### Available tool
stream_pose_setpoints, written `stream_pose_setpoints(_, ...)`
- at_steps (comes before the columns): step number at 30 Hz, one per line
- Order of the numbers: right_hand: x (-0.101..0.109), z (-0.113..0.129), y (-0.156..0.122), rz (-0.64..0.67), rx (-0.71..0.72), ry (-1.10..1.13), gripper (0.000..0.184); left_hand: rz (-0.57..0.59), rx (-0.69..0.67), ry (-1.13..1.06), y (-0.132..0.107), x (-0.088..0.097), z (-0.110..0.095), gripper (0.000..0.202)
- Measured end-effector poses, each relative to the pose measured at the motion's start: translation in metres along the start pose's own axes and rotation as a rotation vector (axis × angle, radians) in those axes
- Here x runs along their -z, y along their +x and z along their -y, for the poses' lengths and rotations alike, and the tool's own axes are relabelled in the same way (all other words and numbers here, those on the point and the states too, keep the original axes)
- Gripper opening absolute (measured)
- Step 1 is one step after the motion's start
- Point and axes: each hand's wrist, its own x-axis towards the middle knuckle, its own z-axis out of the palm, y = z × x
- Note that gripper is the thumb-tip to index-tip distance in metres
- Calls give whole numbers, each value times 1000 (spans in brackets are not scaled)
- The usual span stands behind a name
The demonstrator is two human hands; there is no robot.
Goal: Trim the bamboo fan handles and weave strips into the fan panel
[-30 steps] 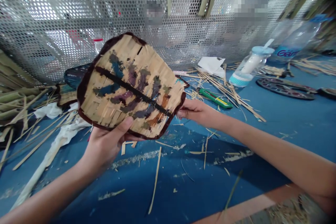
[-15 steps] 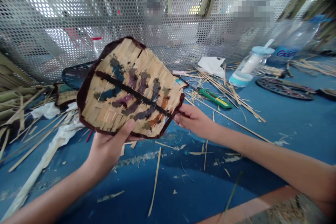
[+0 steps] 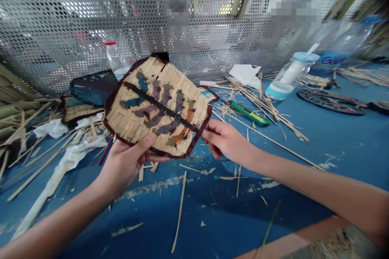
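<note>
I hold up a woven bamboo mat (image 3: 158,105), leaf-shaped, with a dark brown border and painted blue, purple and orange patches along a black midrib. My left hand (image 3: 126,162) grips its lower edge, thumb on the front. My right hand (image 3: 223,139) pinches the mat's right tip between thumb and fingers. The mat hangs tilted above the blue table (image 3: 334,141).
Bamboo strips (image 3: 261,105) and a green utility knife (image 3: 247,113) lie behind my right hand. A glue bottle (image 3: 288,75), a water bottle (image 3: 340,46) and a dark palette (image 3: 330,103) sit at the right. White rags (image 3: 75,149), more strips and another dark mat (image 3: 91,87) lie left. Perforated metal screen (image 3: 212,40) behind.
The mat has shifted right and a little lower, appearing smaller. My right hand keeps its pinch on the tip; the left hand followed the mat rightward.
</note>
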Motion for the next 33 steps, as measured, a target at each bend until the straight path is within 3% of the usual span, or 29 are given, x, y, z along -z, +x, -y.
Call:
stream_pose_setpoints(7, -3, -1, -3, 55, -83, 53, 9, -28, 44, -9, 0, 4, 4, 39)
stream_pose_setpoints(11, 7, 2, 2, 255, -151, 81, 13, -23, 68, 40, 3, 8, 2, 42)
stream_pose_setpoints(16, 15, 5, 5, 373, -264, 72, 20, -194, -105, -55, 19, 14, -16, 30)
stream_pose_setpoints(20, 17, 12, 0, 494, -270, -35, 28, -259, -149, -114, 34, 28, -31, 26)
stream_pose_setpoints(24, 26, 23, -4, 774, -259, -111, 36, -181, -84, -119, 37, 41, -36, 29)
stream_pose_setpoints(26, 30, 26, -5, 849, -274, -156, 35, -105, -11, -85, 35, 42, -36, 29)
stream_pose_setpoints(30, 33, 35, -8, 886, -248, -386, 35, -43, 22, 85, 32, 32, -38, 31)
stream_pose_setpoints(33, 49, 49, -13, 706, -108, -736, 35, -52, 75, 277, 32, 26, -42, 34)
